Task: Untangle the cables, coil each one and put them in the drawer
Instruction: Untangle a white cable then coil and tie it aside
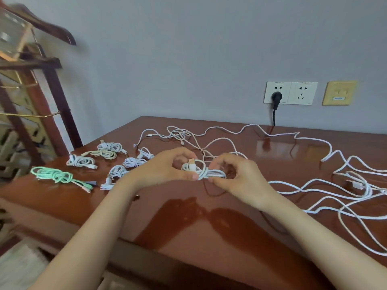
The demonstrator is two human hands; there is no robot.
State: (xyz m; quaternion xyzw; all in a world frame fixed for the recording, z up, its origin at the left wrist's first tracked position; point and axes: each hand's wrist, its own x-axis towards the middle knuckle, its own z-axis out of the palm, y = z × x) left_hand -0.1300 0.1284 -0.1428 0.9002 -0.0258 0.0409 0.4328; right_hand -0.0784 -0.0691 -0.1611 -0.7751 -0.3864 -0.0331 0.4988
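Between the fingertips, over the table (209,237): coiled white cable (211,173), pinched at both ends.
Left hand (163,170) fingers curled on its left end, right hand (243,178) on its right end. Other coils (83,161) lie left of the fingers; loose cables (345,185) sprawl right.

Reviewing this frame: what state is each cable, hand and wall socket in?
Small white cable bundle: coiled, wrapped round its middle.
Left hand: pinches the bundle.
Right hand: pinches the bundle.
Mint-green braided cable: coiled, on the brown wooden table.
White cable bundles at left: coiled, lying apart.
Long white cables at right: loose, uncoiled, overlapping.
Black plug: plugged into left white wall socket.
Right white wall socket: empty.
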